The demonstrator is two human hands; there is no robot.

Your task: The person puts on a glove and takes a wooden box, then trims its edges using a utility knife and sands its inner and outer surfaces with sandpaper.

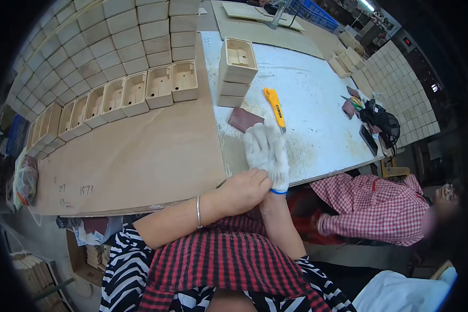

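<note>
A white knitted work glove (278,169) with a blue-edged cuff covers my right hand (265,148), whose fingers are stretched out over the near edge of the white tabletop. My bare left hand (244,191), with a bangle on its wrist, pinches the glove's cuff at the right wrist. Just beyond the gloved fingertips lies a reddish-brown piece of sandpaper (245,120). To its right rests a yellow utility knife (275,108), its tip close to the glove. Behind the sandpaper stands a short stack of cream-coloured rectangular boxes (237,73), the top one open upward.
Many similar boxes (125,49) form a high wall at the left, behind brown board (140,140). A phone (368,140) and a black bag (382,122) lie at the right edge. Close by on the right is another person in a checked shirt (379,208).
</note>
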